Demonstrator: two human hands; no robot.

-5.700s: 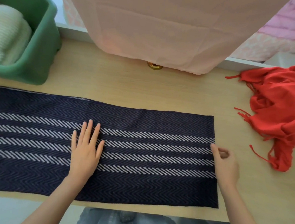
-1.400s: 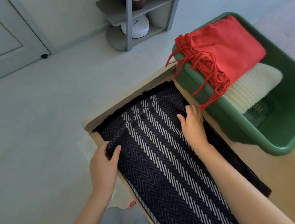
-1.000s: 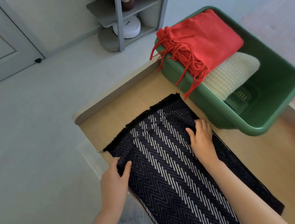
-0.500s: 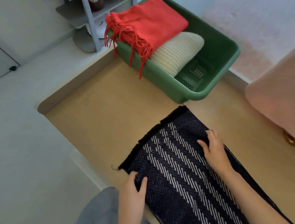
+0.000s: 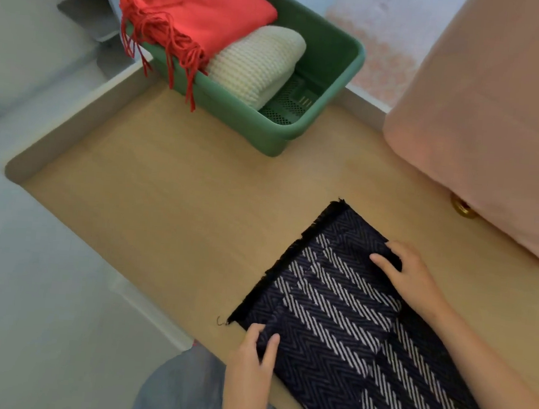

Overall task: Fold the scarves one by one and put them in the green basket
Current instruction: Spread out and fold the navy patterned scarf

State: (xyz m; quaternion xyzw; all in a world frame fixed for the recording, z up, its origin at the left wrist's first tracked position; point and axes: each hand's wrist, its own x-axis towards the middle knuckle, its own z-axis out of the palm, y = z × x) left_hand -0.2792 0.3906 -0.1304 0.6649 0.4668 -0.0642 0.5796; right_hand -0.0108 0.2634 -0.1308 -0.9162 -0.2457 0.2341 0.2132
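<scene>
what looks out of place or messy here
The red scarf has its fringe hanging out over the rim of the basket instead of lying inside. A loose thread curls off the near corner of the navy scarf. Nothing else stands out.

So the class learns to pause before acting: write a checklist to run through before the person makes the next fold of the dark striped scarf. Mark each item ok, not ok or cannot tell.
1. Left hand pinches the near corner of the navy scarf: ok.
2. Right hand holds the scarf's far edge: ok.
3. Fringed end lies flat on the table: ok.
4. Scarf's other end lies flat: cannot tell, it runs out of frame.
5. Green basket has room beside the cream scarf: ok, bare floor shows there.
6. Red scarf sits fully inside the basket: not ok, its fringe hangs over the rim.
</scene>
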